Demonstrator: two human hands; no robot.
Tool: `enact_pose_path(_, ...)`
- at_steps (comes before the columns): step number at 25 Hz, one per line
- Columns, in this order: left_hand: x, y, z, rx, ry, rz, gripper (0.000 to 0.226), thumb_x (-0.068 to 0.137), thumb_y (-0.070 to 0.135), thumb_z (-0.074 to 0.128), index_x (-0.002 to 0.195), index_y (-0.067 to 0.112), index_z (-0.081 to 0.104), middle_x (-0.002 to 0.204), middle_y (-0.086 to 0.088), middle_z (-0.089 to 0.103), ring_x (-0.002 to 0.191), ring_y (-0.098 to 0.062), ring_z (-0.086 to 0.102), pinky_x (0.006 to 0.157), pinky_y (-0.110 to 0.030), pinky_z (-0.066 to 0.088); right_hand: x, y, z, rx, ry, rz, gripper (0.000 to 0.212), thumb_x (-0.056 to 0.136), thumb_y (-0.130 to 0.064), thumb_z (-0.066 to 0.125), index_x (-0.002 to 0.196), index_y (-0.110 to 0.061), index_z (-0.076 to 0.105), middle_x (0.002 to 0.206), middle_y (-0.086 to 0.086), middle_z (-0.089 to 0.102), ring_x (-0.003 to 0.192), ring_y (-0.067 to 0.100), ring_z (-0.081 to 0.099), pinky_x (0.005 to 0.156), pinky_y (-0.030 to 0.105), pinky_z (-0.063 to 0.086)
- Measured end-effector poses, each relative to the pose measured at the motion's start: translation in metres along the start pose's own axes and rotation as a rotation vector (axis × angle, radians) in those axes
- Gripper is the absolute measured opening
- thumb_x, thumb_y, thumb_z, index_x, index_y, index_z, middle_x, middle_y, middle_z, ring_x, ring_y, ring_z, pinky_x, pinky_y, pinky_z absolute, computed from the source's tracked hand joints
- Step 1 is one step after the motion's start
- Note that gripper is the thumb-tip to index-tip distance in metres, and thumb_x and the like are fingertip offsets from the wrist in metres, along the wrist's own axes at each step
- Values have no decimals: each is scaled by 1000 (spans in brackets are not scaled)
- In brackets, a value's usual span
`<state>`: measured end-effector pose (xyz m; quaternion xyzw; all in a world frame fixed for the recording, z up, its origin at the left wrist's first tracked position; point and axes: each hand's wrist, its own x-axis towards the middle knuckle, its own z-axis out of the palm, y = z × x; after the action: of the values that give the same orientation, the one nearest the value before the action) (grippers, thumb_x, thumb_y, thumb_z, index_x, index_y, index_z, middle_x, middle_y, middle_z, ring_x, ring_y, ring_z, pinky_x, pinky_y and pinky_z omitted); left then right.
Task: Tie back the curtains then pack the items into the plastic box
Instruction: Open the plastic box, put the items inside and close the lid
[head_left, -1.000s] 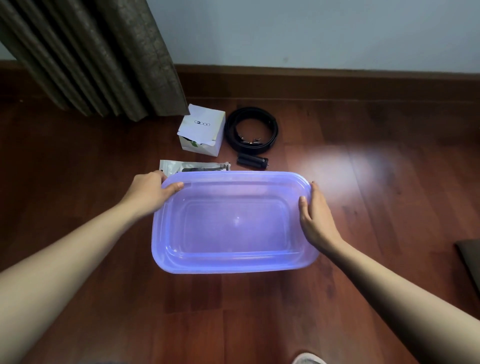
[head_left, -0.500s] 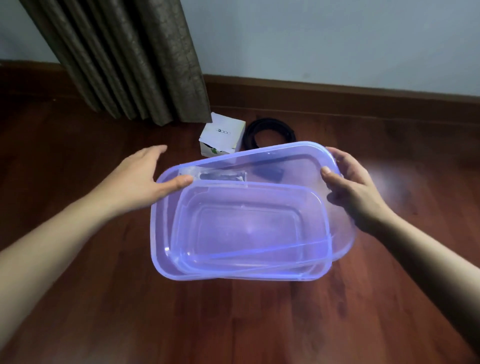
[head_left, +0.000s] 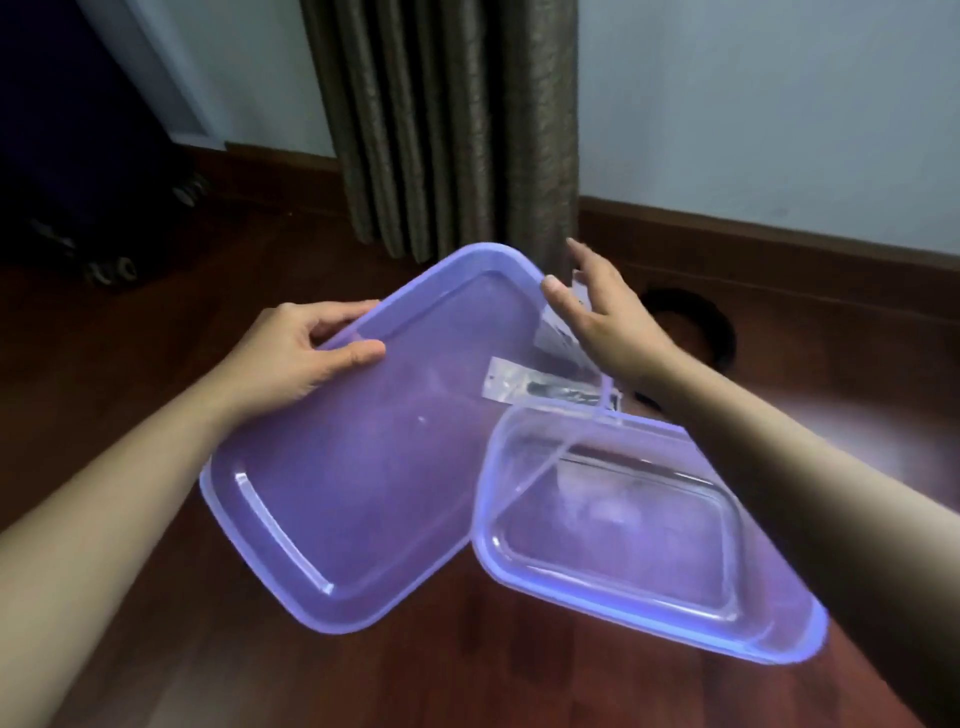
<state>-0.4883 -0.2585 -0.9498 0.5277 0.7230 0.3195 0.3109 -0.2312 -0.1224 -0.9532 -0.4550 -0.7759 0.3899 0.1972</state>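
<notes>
A translucent purple lid (head_left: 363, 467) is lifted off and swung to the left. My left hand (head_left: 296, 358) grips its far left edge, thumb on top. My right hand (head_left: 602, 322) hovers at the lid's far right corner with fingers spread, thumb tip touching the rim. The open plastic box (head_left: 649, 545) sits on the floor at lower right. Behind it lie a flat clear packet (head_left: 540, 387) seen through the lid, a black coiled belt (head_left: 711, 327) and a white box (head_left: 558, 338) mostly hidden by my right hand. The brown curtain (head_left: 452, 130) hangs bunched against the wall.
Dark wooden floor (head_left: 467, 675) all around. A dark wheeled case (head_left: 78, 171) stands at far left. A wooden skirting board (head_left: 779, 244) runs along the pale wall.
The lid came off the box and swung left and up. My right hand let go of its grip and opened. The view turned left and up.
</notes>
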Motion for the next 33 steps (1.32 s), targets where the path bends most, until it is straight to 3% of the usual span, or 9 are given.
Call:
enact_pose_path(2, -5, -35, -22, -71, 122, -87, 32, 78, 35, 71, 108, 45, 63, 105, 21, 69, 85, 6, 59, 66, -16, 49, 12, -12, 42, -144, 126, -16, 65, 97, -37, 47, 148, -5, 22, 157, 15, 19, 145, 24, 17, 116, 30, 10)
enact_pose_path(4, -13, -68, -34, -127, 242, -186, 34, 81, 31, 70, 114, 38, 62, 108, 6, 69, 87, -6, 60, 51, -12, 48, 4, -16, 93, -218, 116, -113, 69, 95, -42, 45, 147, -2, 24, 156, 19, 16, 146, 29, 14, 116, 35, 11)
enact_pose_path(8, -22, -127, -24, -156, 325, -341, 46, 82, 25, 70, 126, 15, 60, 110, -5, 68, 89, -11, 61, 44, -11, 47, -24, -2, 179, -473, -315, -310, 73, 93, -52, 29, 149, -5, 19, 159, 15, 9, 147, 31, 8, 117, 46, 15)
enact_pose_path(10, -26, -149, -5, -150, 313, -411, 50, 80, 28, 73, 126, 13, 60, 110, -6, 69, 89, -13, 64, 51, -15, 52, -32, 12, 195, -527, -476, -262, 70, 98, -49, 32, 151, -10, 8, 160, 9, -2, 148, 25, -3, 119, 40, 5)
enact_pose_path(14, -31, -176, 26, -110, 307, -547, 54, 77, 38, 73, 126, 18, 60, 108, -9, 71, 91, -21, 68, 87, -39, 55, -33, 29, 212, -729, -584, -174, 74, 98, -52, 26, 150, -10, -6, 159, 10, -13, 147, 25, -10, 119, 40, 3)
enact_pose_path(17, -30, -178, 36, 146, 278, -550, 55, 84, 49, 61, 133, 24, 53, 117, -14, 67, 106, -33, 63, 97, -39, 48, -31, 26, 228, -860, -654, -116, 76, 98, -53, 22, 148, -8, -15, 157, 12, -21, 146, 27, -16, 118, 39, 1)
enact_pose_path(21, -28, -172, 52, 403, 252, -573, 49, 98, 31, 45, 141, 9, 40, 121, -31, 58, 111, -46, 54, 93, -44, 43, -30, 22, 236, -899, -663, -117, 75, 98, -51, 20, 147, -7, -16, 156, 12, -23, 145, 27, -18, 118, 39, 1)
enact_pose_path(26, -35, -179, 59, 388, 252, -420, 51, 99, 19, 43, 143, -4, 30, 147, -24, 35, 140, -36, 26, 108, -39, 31, -27, 18, 236, -939, -649, -132, 76, 97, -54, 18, 148, -9, -15, 156, 11, -23, 145, 25, -18, 118, 38, 0)
enact_pose_path(33, 6, -111, 69, 385, 269, -115, 54, 96, 18, 48, 142, -3, 30, 149, -20, 33, 141, -31, 28, 112, -32, 25, -13, 14, 168, -676, -231, -173, 82, 91, -63, 13, 151, -8, 3, 159, 11, -9, 147, 23, -7, 118, 36, 1)
